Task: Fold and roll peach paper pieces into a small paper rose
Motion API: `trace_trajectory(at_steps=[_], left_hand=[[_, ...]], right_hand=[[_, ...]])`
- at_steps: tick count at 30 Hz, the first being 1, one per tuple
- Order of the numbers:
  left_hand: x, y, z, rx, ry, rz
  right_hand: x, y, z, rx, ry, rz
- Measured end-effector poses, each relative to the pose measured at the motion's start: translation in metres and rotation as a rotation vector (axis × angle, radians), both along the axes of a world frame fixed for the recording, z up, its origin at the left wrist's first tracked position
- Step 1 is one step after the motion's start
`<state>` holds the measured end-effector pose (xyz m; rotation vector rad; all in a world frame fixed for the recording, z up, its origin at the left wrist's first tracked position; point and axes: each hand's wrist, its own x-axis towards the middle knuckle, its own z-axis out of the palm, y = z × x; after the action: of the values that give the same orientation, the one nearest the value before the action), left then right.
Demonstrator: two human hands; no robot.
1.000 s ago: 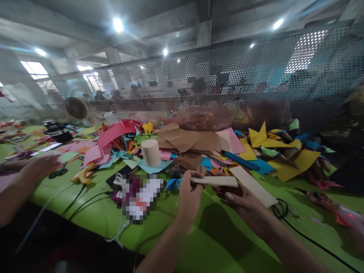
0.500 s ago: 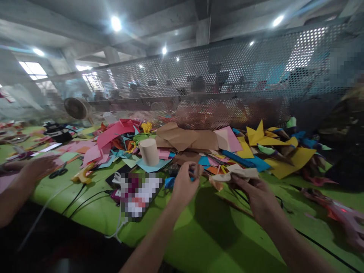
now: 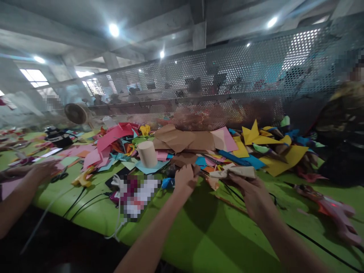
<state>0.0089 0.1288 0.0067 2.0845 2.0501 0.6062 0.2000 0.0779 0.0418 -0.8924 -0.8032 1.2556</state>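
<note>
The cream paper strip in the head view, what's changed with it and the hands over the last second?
The left hand let go of the cream paper strip and moved forward to the paper pile. The right hand alone holds the strip, now crumpled rather than flat. The cardboard roll and the co-worker's hand stayed put.

Both forearms come into view from the lower edge bare, with no sleeve, cuff, watch, band or glove showing anywhere along them. The left hand point(image 3: 185, 178) is bare too, seen from the back, its knuckles rounded and its fingers short against the blur. The right hand point(image 3: 254, 195) is likewise uncovered, with no ring that can be made out; a fingernail shows pale and unpainted at the tip of one finger. Motion blur softens finer detail on both.
</note>
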Motion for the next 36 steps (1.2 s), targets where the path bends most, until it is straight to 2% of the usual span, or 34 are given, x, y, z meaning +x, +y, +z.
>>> trace_trajectory(at_steps=[3, 6, 8, 10, 15, 20, 25, 28, 30, 32, 36], left_hand=[[-0.008, -0.007, 0.005, 0.057, -0.098, -0.096], [-0.01, -0.018, 0.007, 0.169, -0.493, -0.305], [-0.007, -0.026, 0.006, 0.177, -0.749, -0.415], [-0.003, -0.033, 0.006, 0.128, -0.849, -0.471], [0.006, -0.042, 0.011, 0.05, -0.838, -0.582], [0.011, -0.044, 0.013, 0.021, -0.787, -0.62], [0.013, -0.046, 0.01, 0.002, -0.751, -0.643], [0.013, -0.049, 0.012, -0.054, -0.731, -0.649], [0.014, -0.05, 0.014, -0.098, -0.732, -0.649], [0.014, -0.051, 0.016, -0.135, -0.744, -0.655], [0.012, -0.051, 0.017, -0.172, -0.781, -0.645]], right_hand=[[0.001, -0.001, 0.002, 0.06, 0.01, -0.071], [0.005, -0.003, 0.0, 0.186, -0.073, -0.115], [0.007, -0.004, -0.001, 0.272, -0.163, -0.133], [0.008, -0.007, -0.002, 0.335, -0.259, -0.154], [0.005, -0.016, 0.002, 0.423, -0.436, -0.071], [0.002, -0.02, 0.003, 0.512, -0.646, 0.016], [0.0, -0.018, -0.001, 0.77, -0.981, -0.075], [-0.002, -0.018, -0.003, 0.851, -1.162, -0.152], [-0.003, -0.018, -0.005, 0.866, -1.25, -0.215], [-0.003, -0.018, -0.007, 0.868, -1.311, -0.217], [-0.004, -0.019, -0.004, 0.803, -1.36, -0.071]])
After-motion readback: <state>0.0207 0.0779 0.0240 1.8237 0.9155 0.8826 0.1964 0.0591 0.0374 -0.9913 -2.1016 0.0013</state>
